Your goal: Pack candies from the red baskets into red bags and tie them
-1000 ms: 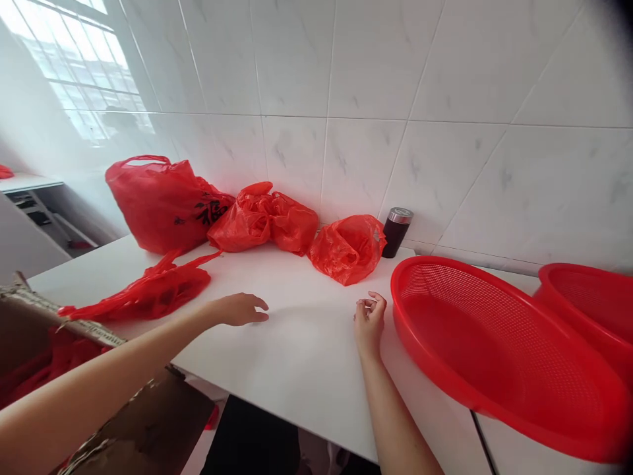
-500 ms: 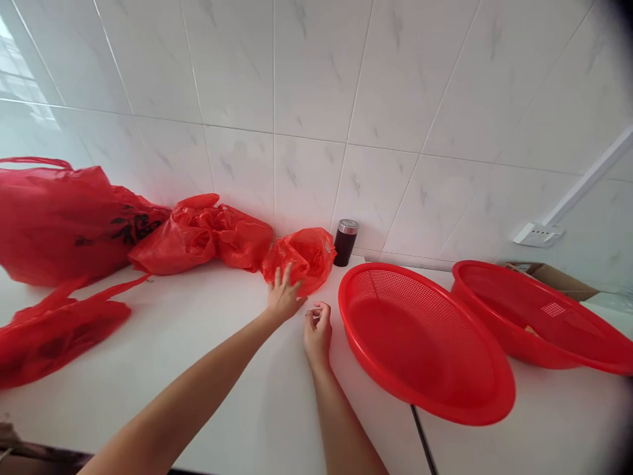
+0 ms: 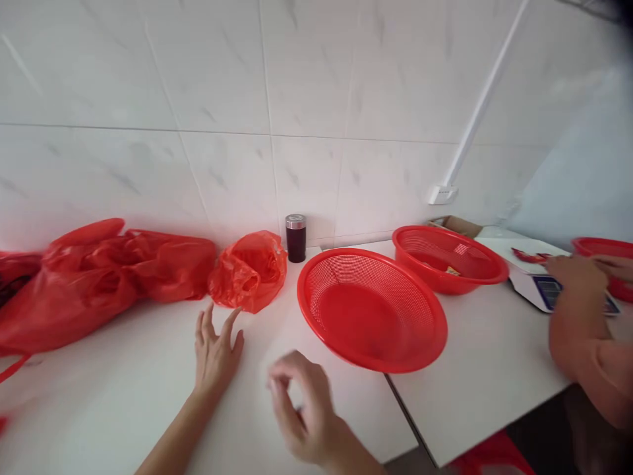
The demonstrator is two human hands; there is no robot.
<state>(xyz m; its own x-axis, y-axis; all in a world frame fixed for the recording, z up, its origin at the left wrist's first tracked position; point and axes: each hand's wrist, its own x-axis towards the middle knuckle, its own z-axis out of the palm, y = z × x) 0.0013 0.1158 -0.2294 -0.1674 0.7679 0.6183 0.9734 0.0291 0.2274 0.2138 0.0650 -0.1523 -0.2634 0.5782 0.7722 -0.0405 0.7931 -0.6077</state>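
Note:
My left hand [image 3: 216, 349] is over the white table, fingers spread and bent, holding nothing. Its fingertips are just in front of a small crumpled red plastic bag [image 3: 251, 272] with an open mouth; whether they touch it I cannot tell. Lower and to the right, my right hand [image 3: 302, 406] is blurred. Its thumb and fingers are curled together into a loop, and anything pinched at the tips is too small to make out. A red perforated basket [image 3: 370, 316] lies to the right of both hands. Behind the bag, a dark cup with a silver lid [image 3: 295, 239] stands upright.
Larger red plastic bags [image 3: 99, 277] line the wall at the left. A second red basket [image 3: 448, 260] holds a small pale piece. Farther right, a co-worker's hands [image 3: 578, 277] are at a white digital scale [image 3: 527, 284] with red items on it. A gap [image 3: 410, 419] separates two tables.
The view has swung right, bringing the scale and co-worker into sight. My left hand has drawn back from the small bag; my right hand has come nearer to me.

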